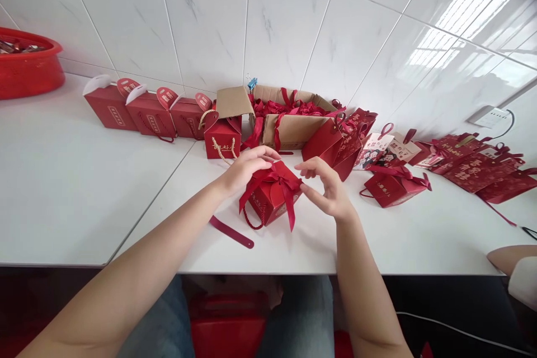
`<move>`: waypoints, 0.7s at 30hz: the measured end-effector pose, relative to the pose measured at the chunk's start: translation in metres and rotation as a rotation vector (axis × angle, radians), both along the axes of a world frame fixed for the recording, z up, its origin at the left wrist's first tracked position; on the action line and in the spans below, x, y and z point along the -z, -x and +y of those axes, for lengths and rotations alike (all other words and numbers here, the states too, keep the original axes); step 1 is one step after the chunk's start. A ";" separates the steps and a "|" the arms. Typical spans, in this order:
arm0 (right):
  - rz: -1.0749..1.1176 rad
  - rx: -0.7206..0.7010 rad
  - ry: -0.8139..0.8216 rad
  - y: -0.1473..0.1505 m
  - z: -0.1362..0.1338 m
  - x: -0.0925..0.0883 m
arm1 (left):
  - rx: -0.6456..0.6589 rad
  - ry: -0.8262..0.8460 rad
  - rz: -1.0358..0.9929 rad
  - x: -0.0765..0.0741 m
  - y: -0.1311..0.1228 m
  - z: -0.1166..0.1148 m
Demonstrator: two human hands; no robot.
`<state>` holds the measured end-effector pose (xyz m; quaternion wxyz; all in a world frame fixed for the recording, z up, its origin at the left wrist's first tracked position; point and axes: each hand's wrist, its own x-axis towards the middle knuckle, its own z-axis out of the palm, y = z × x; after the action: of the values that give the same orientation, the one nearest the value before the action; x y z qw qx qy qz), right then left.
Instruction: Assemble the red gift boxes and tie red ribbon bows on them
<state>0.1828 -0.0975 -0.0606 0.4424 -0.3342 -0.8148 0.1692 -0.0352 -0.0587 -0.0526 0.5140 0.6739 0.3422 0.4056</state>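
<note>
A red gift box (272, 196) with a dark red ribbon bow (282, 179) on top stands on the table in front of me. A twisted red cord handle (255, 222) hangs at its lower left. My left hand (251, 168) rests along the box's back left top edge, its fingers stretched out. At the box's right side is my right hand (326, 187), thumb and index finger apart, with the thumb tip close to a ribbon end; whether they touch, I cannot tell. Left of the box lies a flat dark red strap (232, 232) with a hole in its end.
Behind, a cardboard box (297, 133) holds red ribbons. A red box with rope handles (223, 140) and several handled red boxes (111, 109) line the left. Rightward stand another bowed box (390, 185) and several gift bags (478, 170). A red basin (31, 70) sits far left; someone's arm (509, 257) shows at right.
</note>
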 end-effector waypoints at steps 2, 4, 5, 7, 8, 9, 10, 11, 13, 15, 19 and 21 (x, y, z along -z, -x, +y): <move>-0.071 -0.049 -0.013 0.001 0.000 -0.001 | 0.012 -0.100 0.063 0.003 -0.001 -0.001; -0.096 -0.024 0.000 0.002 0.002 0.000 | 0.011 -0.220 0.128 0.005 -0.002 -0.002; -0.097 0.005 0.006 0.003 0.003 0.001 | 0.008 -0.267 0.154 0.006 -0.002 -0.003; -0.086 0.064 0.001 0.003 0.006 0.004 | 0.009 -0.311 0.195 0.006 -0.002 -0.003; -0.078 0.091 -0.009 0.003 0.007 0.006 | 0.011 -0.319 0.211 0.006 -0.001 -0.003; -0.069 0.114 -0.019 0.003 0.008 0.007 | 0.013 -0.322 0.226 0.006 -0.001 -0.003; -0.059 0.132 -0.028 0.003 0.009 0.007 | 0.013 -0.322 0.238 0.006 -0.001 -0.003; -0.050 0.143 -0.036 0.003 0.009 0.008 | 0.009 -0.321 0.248 0.006 -0.002 -0.003; -0.029 0.146 -0.045 0.004 0.009 0.008 | -0.008 -0.321 0.259 0.006 -0.002 -0.003; -0.002 0.139 -0.042 0.007 0.008 0.009 | -0.018 -0.326 0.259 0.008 -0.003 -0.003; 0.064 0.134 0.021 0.013 0.007 0.010 | -0.023 -0.332 0.251 0.012 -0.005 -0.003; 0.076 0.131 0.042 0.014 0.006 0.011 | -0.038 -0.331 0.251 0.013 -0.006 -0.003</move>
<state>0.1687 -0.0913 -0.0712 0.4762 -0.3893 -0.7700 0.1696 -0.0291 -0.0613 -0.0659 0.3420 0.7878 0.3450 0.3787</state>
